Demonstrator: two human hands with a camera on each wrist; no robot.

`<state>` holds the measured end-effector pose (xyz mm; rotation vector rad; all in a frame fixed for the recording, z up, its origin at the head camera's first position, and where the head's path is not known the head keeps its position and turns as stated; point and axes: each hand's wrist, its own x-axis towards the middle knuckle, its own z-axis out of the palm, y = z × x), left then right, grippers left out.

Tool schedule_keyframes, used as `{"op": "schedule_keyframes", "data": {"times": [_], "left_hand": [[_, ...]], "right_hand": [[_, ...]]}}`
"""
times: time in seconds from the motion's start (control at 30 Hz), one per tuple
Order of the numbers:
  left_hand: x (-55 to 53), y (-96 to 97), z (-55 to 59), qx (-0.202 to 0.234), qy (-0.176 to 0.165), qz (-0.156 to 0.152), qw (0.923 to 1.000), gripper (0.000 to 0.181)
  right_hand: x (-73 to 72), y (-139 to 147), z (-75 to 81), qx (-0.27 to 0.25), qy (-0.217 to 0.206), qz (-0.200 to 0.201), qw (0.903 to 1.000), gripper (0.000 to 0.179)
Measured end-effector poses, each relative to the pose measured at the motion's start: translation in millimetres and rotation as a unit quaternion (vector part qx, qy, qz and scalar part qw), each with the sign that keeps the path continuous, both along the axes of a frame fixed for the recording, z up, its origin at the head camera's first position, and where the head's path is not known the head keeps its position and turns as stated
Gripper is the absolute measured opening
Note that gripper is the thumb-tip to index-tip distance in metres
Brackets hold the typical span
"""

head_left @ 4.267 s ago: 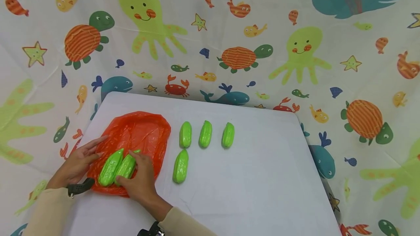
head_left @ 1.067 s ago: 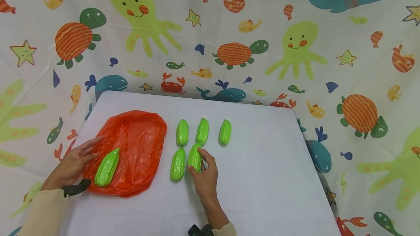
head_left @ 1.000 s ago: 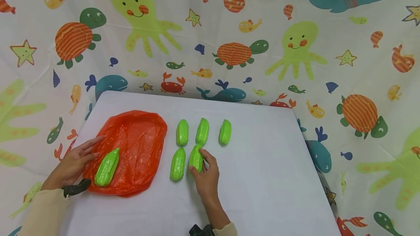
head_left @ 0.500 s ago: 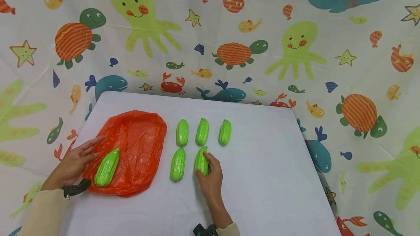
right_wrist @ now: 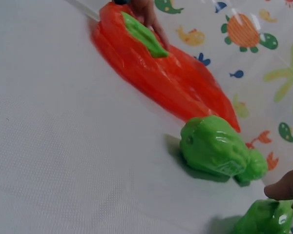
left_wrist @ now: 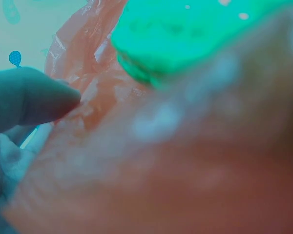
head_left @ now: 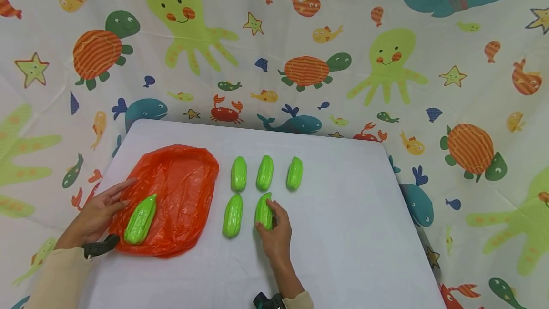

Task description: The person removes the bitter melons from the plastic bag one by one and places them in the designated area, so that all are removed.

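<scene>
My right hand (head_left: 276,237) pinches a bright green, ridged toy gourd (head_left: 263,211) between thumb and fingers at the front of the table. In the right wrist view its fingertips (right_wrist: 285,187) are at the gourd's top. My left hand (head_left: 96,213) holds the left edge of a red plastic bag (head_left: 184,194), thumb inside the rim and the other fingers along the outside. One green gourd (head_left: 140,219) lies tilted in the bag, near the left thumb. In the left wrist view the bag (left_wrist: 107,107) fills much of the foreground, blurred.
Left of the held gourd lies another gourd (head_left: 232,215). Behind them stretches a row of three: a left gourd (head_left: 238,174), a middle gourd (head_left: 265,173) and a right gourd (head_left: 294,173). The white table (head_left: 360,218) ends at a sea-animal curtain (head_left: 300,37).
My right hand has taken one of two gourds out of the bag, set it in the front row and shifted it rightward. It is nearly still lately; my left hand stays at the bag.
</scene>
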<state>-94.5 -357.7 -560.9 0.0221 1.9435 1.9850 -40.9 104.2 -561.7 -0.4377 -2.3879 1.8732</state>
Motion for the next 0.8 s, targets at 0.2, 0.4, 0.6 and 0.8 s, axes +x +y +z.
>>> {"op": "schedule_keyframes", "data": {"times": [0.2,0.4,0.6,0.8], "left_hand": [[0.1,-0.4,0.7,0.008,-0.007,-0.001,0.9999,0.066],[-0.5,0.2,0.9,-0.004,-0.007,0.001,1.0,0.066],[-2.1,0.3,-0.7,-0.023,-0.015,0.004,0.9996,0.067],[-2.4,-0.3,-1.7,-0.021,-0.017,0.001,0.9996,0.067]], "right_hand": [[0.4,2.5,0.4,0.017,0.001,-0.006,0.9998,0.071],[-1.6,2.8,6.0,0.033,0.026,-0.016,0.999,0.072],[-4.4,1.3,14.8,0.027,0.048,-0.016,0.9984,0.072],[-8.0,-5.7,23.1,-0.003,0.06,-0.006,0.9982,0.071]]}}
